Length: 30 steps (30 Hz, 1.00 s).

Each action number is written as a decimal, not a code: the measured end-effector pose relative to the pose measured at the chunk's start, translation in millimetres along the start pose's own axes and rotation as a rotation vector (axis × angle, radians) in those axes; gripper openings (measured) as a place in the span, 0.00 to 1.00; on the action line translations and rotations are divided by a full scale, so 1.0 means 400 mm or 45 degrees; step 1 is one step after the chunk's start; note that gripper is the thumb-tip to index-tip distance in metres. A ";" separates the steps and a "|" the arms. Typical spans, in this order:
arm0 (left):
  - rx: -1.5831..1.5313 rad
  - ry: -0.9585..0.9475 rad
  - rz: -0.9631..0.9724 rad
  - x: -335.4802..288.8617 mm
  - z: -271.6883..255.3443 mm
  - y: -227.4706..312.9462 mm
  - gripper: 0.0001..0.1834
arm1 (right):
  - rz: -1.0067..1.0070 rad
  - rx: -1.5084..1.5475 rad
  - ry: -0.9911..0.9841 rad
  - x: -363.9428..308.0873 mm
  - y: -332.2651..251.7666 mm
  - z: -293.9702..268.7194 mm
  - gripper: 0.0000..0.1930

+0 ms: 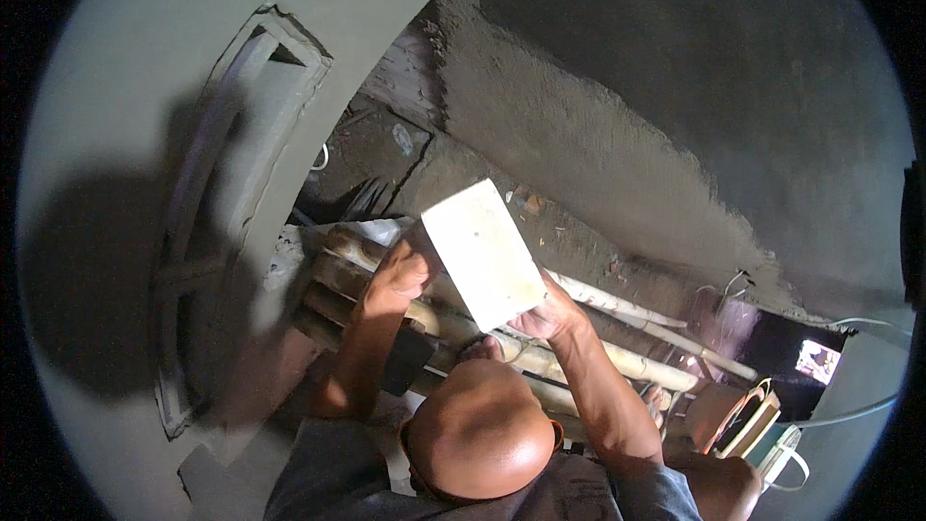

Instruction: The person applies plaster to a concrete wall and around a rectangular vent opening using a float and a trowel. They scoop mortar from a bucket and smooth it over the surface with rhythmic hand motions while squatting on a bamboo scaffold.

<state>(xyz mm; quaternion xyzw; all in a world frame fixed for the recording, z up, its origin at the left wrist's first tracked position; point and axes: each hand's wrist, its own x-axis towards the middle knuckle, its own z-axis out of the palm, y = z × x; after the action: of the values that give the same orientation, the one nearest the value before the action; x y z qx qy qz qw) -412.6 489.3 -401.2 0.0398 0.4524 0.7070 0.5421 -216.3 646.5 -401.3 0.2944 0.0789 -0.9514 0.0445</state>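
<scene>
Holding a white block (pixel 484 256) over the bamboo poles (pixel 646 368), pinching its opposite edges between left hand (pixel 409 268) and right hand (pixel 548 314) (hiding most fingers behind it). Already having it clear of the poles, showing nothing of how much is left.

Light uneven, apparently coming from the right: a broad shadow (pixel 96 280) is darkening the left wall (pixel 116 106). White block (pixel 484 256) is glaring, its face washing out. Upper-right wall (pixel 772 68) is sitting in dimness; a small patch (pixel 818 362) at far right is glowing. Lens is bending straight edges, black filling the corners.
</scene>
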 end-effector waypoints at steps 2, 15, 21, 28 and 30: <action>-0.101 -0.113 0.120 -0.010 -0.005 0.015 0.24 | 0.031 0.192 -0.015 0.041 0.028 0.027 0.21; 1.363 0.641 0.704 -0.183 0.168 0.079 0.20 | -0.473 -0.470 0.059 0.197 0.065 0.179 0.19; 1.197 0.975 0.822 -0.212 0.158 0.049 0.11 | -0.517 -0.401 0.054 0.236 0.122 0.259 0.18; 1.452 1.221 0.877 -0.235 0.170 0.079 0.06 | -0.696 -0.499 -0.095 0.315 0.161 0.228 0.19; 1.497 1.168 0.811 -0.254 0.175 0.076 0.06 | -0.621 -0.385 -0.094 0.311 0.167 0.247 0.19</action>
<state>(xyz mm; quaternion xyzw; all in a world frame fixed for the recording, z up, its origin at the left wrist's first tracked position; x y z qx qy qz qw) -355.1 449.6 -295.3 0.1513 0.8942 0.4200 -0.0344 -364.5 558.7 -399.8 0.2221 0.2865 -0.9215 -0.1393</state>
